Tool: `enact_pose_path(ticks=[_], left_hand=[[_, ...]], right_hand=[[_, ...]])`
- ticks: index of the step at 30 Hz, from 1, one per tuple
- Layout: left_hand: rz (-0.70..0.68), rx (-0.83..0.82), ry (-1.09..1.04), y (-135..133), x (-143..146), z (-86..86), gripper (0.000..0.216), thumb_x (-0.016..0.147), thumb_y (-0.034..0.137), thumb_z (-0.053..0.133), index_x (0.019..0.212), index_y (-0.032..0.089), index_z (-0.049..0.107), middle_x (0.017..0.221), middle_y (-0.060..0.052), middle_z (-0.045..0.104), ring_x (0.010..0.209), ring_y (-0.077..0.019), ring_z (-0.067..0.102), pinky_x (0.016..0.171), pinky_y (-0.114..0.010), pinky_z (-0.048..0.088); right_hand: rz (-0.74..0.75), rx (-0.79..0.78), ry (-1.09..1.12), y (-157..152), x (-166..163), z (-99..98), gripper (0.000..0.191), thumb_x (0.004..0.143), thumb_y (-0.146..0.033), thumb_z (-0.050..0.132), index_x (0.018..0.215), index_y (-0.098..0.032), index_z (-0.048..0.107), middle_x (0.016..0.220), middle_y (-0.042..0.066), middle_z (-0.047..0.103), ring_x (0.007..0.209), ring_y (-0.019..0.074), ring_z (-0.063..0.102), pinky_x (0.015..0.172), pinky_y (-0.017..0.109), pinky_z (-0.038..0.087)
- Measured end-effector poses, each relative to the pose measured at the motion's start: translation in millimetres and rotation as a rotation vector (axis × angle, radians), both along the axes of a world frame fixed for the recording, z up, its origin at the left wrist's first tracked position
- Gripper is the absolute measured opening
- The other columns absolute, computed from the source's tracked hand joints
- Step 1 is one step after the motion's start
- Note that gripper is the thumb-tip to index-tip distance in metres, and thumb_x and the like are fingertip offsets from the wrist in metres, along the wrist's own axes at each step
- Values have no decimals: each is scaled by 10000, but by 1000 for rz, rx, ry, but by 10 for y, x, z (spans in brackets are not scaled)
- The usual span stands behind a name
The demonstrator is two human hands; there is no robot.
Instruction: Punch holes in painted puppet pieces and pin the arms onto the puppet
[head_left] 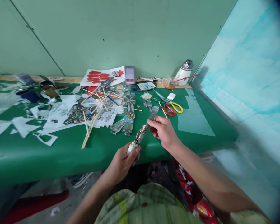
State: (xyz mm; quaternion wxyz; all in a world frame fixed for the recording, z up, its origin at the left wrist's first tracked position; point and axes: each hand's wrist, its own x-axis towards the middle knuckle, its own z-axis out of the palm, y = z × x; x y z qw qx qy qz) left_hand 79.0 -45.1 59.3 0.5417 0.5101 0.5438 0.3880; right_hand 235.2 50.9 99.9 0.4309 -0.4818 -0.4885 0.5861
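My left hand (pixel 127 157) is closed around the white-wrapped handle of a metal hand punch (pixel 141 133), whose jaws point up and to the right. Between the thumb and fingers of my right hand (pixel 162 129) is a thin grey, translucent flat piece (pixel 154 112) with a rounded upper end. The lower end of this piece is at or close to the punch jaws; I cannot tell if it sits between them. Just beyond, on the green table cover (pixel 151 146), lies a jointed, painted flat figure (pixel 127 119), blue and brown.
Scissors (pixel 172 109) with red and yellow handles lie to the right of my hands. Thin wooden sticks (pixel 93 124) cross over printed sheets (pixel 107 115) and paper scraps. Behind stand a white bottle (pixel 184 73) and a cup of orange liquid (pixel 170 83). Paint pots (pixel 29 95) are at left.
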Motion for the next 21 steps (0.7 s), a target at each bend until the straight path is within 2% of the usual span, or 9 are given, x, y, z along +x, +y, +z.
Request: enact_pose_path(ticks=[5, 21], left_hand=[[-16, 22, 46, 11, -22, -62, 407, 886, 559, 469, 851, 161, 551, 650, 6, 484, 553, -91, 397, 497, -204, 322], [-33, 71, 120, 35, -44, -140, 415, 908, 557, 411, 774, 171, 484, 603, 39, 422, 506, -73, 354, 477, -209, 283]], right_hand=[[-15, 9, 5, -7, -4, -20, 267, 709, -368, 658, 576, -193, 507, 466, -48, 479, 379, 68, 398, 387, 219, 260], [-31, 3, 39, -4, -1, -87, 272, 692, -382, 664, 586, -180, 517, 461, -55, 487, 358, 58, 395, 368, 211, 245]])
